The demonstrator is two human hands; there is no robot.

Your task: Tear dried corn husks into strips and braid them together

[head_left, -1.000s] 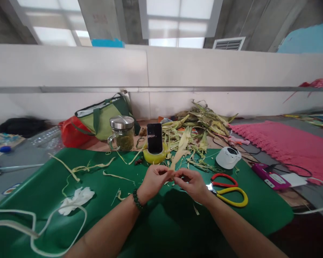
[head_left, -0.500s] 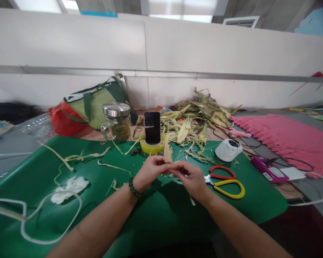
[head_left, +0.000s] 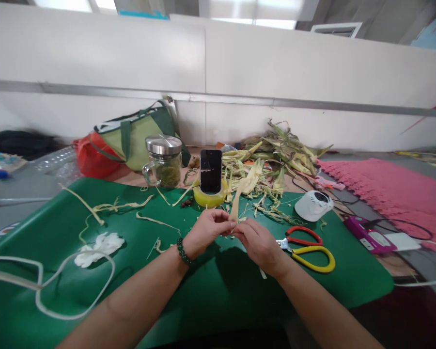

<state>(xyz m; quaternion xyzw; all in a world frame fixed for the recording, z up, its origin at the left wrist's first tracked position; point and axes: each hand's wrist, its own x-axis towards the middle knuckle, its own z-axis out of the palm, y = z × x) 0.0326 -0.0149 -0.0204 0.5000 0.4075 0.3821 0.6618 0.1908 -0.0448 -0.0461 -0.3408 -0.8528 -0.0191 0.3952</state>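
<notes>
Over the green mat (head_left: 218,300), a pale strip of corn husk (head_left: 234,208) stands up from between my two hands. My left hand (head_left: 211,231), with a dark green bead bracelet at the wrist, pinches the strip's lower end between thumb and fingers. Right beside it, my right hand (head_left: 257,242) is closed on the same end, fingertips meeting those of the left. What lies inside the fingertips is hidden. Scissors (head_left: 307,247) with one red and one yellow handle lie just right of my right hand, their blades partly behind it.
A phone (head_left: 210,170) leans upright in a yellow tape roll (head_left: 207,198). Behind it lies a heap of corn husks (head_left: 287,150). A lidded glass jar (head_left: 163,162) stands left, a white spool (head_left: 313,206) right. A white cord (head_left: 39,286) loops at the front left, near a white crumpled piece (head_left: 100,249).
The view has turned slightly left, so everything sits a little further right. The husk strip's top now leans to the right and looks narrower; both hands keep their pinch.
</notes>
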